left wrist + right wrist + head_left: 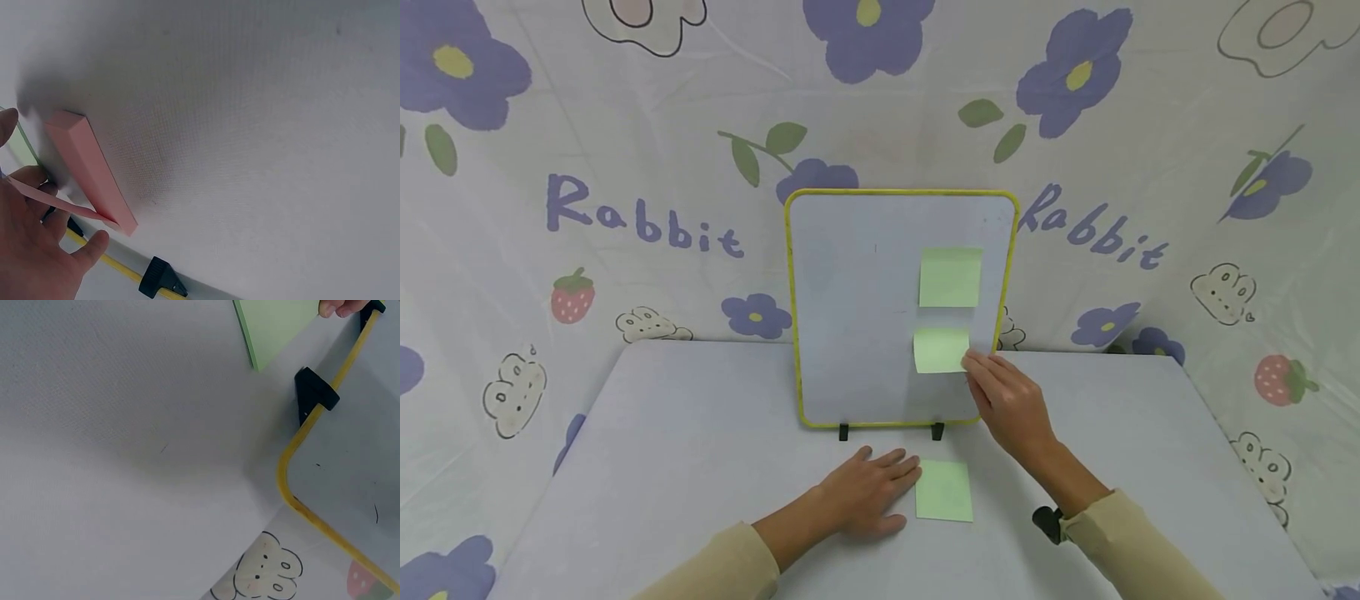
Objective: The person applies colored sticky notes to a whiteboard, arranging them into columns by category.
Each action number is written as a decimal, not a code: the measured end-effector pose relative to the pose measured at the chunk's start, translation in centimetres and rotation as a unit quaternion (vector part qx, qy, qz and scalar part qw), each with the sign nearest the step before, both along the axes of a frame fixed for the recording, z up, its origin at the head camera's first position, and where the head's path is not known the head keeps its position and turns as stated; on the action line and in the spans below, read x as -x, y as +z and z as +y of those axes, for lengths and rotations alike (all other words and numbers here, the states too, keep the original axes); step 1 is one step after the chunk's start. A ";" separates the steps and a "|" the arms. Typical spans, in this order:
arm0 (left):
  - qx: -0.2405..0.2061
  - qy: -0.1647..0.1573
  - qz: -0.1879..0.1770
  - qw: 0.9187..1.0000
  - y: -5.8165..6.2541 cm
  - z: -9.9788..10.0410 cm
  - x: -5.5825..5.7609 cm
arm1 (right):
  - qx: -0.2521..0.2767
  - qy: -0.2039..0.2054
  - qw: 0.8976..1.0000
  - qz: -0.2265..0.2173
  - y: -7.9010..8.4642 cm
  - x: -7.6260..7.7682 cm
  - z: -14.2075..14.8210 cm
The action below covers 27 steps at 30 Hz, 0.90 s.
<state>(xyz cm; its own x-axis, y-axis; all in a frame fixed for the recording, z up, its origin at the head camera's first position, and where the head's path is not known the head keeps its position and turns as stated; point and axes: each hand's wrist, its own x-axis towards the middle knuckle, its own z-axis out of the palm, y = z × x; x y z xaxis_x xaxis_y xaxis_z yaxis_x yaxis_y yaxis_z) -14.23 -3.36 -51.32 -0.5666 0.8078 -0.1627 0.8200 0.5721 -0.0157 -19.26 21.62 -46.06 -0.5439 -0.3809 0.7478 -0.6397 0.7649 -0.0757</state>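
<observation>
Your right hand (1013,404) pinches the lower green note (940,352) at its corner; left hand (868,492) lies palm-down, fingers extended. Likely feather-light, floppy, easily creased: grip edges.

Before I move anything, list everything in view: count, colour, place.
Table: one, white, under the whiteboard
Whiteboard: one, white with yellow rim, standing on the table
Board feet: two, black, whiteboard's bottom edge
Upper note: one, green, whiteboard's right half
Lower note: one, green, below upper note
Green pad: one, green, on table
Pink block: one, pink, on table, left wrist view only
Backdrop: one, white with printed patterns, behind
Device: one, black, by right wrist
Sleeves: two, beige, forearms
Left hand: one, bare, beside pad
Right hand: one, bare, pinching lower note
</observation>
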 end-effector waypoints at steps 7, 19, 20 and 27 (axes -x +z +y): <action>-0.004 0.001 -0.011 1.000 0.0 0.0 0.2 | -0.002 0.001 1.000 0.002 -0.2 0.2 0.2; -0.186 0.003 0.135 0.973 4.5 -0.4 3.8 | -0.028 0.009 1.000 0.011 -0.5 0.4 0.3; -0.206 0.008 0.155 0.966 5.1 -0.4 4.1 | -0.029 0.010 0.999 0.012 -0.6 0.4 0.3; -0.226 0.028 0.274 0.934 7.6 -0.3 6.2 | -0.043 0.010 0.999 0.015 -0.6 0.5 0.4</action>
